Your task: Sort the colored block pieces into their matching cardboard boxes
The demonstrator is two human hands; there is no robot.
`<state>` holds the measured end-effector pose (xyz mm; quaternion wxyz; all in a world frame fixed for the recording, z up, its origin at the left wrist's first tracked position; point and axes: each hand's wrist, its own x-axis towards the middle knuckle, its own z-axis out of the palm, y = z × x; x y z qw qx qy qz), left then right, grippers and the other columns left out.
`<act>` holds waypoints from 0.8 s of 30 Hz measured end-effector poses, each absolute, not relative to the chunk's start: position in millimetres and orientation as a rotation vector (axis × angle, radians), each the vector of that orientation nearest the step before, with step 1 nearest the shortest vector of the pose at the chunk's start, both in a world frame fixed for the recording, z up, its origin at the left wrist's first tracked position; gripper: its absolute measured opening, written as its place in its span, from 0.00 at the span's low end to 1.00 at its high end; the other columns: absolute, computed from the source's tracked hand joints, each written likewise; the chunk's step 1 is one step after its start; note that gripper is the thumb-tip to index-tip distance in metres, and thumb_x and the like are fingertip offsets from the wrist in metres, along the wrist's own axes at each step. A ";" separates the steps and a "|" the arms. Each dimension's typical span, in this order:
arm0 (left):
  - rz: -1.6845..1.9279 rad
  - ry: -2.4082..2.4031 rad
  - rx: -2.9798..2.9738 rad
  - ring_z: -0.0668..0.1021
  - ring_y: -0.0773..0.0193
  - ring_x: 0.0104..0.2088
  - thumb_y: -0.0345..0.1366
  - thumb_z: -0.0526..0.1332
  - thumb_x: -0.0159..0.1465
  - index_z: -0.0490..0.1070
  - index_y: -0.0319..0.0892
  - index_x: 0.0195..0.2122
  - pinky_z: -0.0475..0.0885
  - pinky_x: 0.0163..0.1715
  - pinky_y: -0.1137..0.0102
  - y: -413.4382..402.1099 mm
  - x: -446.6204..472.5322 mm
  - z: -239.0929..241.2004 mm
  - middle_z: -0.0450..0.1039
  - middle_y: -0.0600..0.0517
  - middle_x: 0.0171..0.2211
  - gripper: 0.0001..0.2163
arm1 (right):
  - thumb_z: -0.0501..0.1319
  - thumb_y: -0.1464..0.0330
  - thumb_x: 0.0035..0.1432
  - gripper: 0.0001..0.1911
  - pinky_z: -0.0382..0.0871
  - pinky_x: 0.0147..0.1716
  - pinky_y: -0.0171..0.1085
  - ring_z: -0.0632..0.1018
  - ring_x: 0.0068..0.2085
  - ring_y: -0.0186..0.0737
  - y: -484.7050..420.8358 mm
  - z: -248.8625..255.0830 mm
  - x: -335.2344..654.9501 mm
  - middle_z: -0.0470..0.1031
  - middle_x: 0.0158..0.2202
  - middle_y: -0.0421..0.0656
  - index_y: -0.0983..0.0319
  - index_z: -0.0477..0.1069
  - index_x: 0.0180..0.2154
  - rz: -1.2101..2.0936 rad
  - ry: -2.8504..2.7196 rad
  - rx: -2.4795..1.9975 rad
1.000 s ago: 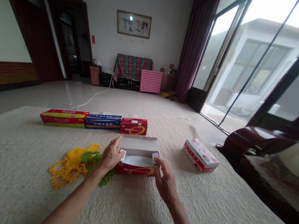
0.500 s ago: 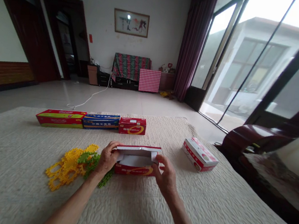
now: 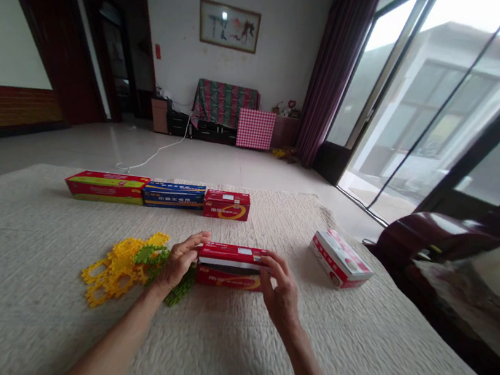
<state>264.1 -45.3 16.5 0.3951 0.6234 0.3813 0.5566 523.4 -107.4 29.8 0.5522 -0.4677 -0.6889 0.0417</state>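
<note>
A small red box (image 3: 229,266) lies on the beige quilted surface (image 3: 229,333) in front of me, its lid folded almost down with a thin gap showing. My left hand (image 3: 178,262) grips the box's left end, thumb up by the lid. My right hand (image 3: 280,294) holds the right end, fingers curled over the lid edge. A pile of yellow and green plastic pieces (image 3: 127,263) lies just left of my left hand.
Three boxes stand in a row at the far edge: a red-green one (image 3: 105,186), a blue one (image 3: 173,195) and a red one (image 3: 226,205). A white-red box (image 3: 341,259) lies to the right. A dark red chair (image 3: 433,238) stands beyond the right edge.
The box's lid, upright a second ago, has swung down to nearly closed. Both hands stayed at the box's ends and followed the lid down.
</note>
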 end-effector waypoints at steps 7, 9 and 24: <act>1.350 0.813 1.484 0.66 0.52 0.62 0.37 0.58 0.58 0.77 0.43 0.43 0.59 0.62 0.57 -50.3 257.6 19.4 0.70 0.48 0.57 0.14 | 0.56 0.70 0.61 0.09 0.75 0.44 0.43 0.77 0.48 0.42 -104.3 26.3 524.0 0.75 0.48 0.47 0.58 0.73 0.42 0.072 -1.632 -1.106; 1.306 0.829 1.557 0.65 0.51 0.62 0.37 0.61 0.57 0.77 0.43 0.42 0.58 0.62 0.57 -53.3 258.7 24.1 0.69 0.48 0.57 0.13 | 0.56 0.70 0.61 0.09 0.75 0.44 0.43 0.76 0.48 0.42 -104.2 25.8 523.6 0.75 0.48 0.47 0.58 0.73 0.42 0.064 -1.631 -1.113; 1.231 0.899 1.785 0.68 0.52 0.60 0.36 0.61 0.57 0.76 0.41 0.36 0.65 0.58 0.56 -50.8 257.8 22.4 0.68 0.43 0.58 0.08 | 0.58 0.69 0.60 0.08 0.73 0.45 0.42 0.78 0.45 0.42 -110.6 31.3 518.9 0.77 0.44 0.45 0.57 0.76 0.37 0.035 -1.620 -1.141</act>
